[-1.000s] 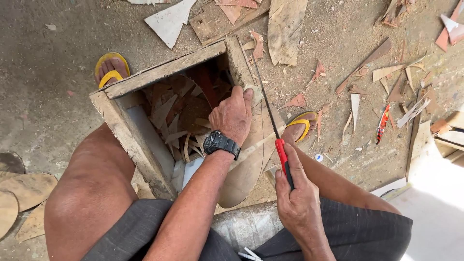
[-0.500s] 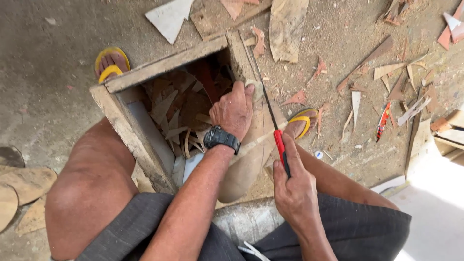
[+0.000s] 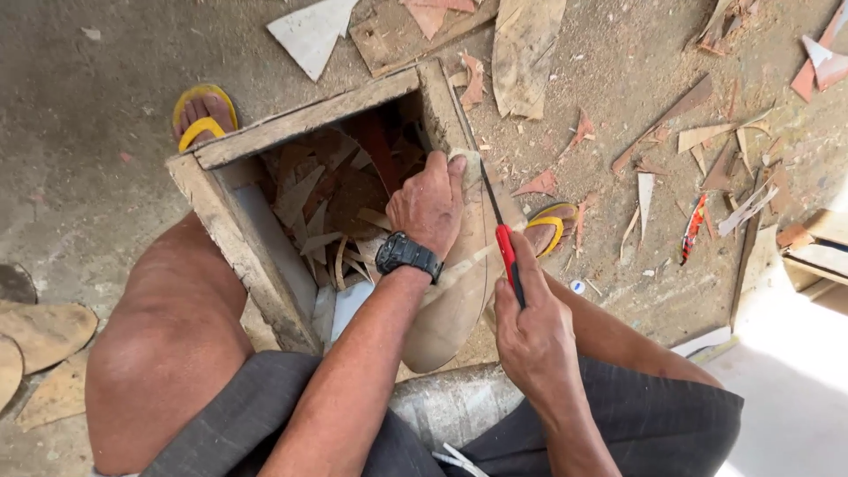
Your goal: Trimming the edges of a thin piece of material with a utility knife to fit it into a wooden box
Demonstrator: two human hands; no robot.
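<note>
Tan, sole-shaped leather piece is pinned on the open wooden box's right rim by the left hand; the red-handled knife is gripped by the right hand (fingers are best kept clear).

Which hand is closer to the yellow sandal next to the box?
The right hand. It holds the red-handled knife just below that yellow sandal. The left hand presses the tan piece further over, at the wooden box.

Dusty concrete floor, wood scraps scattered; bright sunlight patch lower right.
</note>
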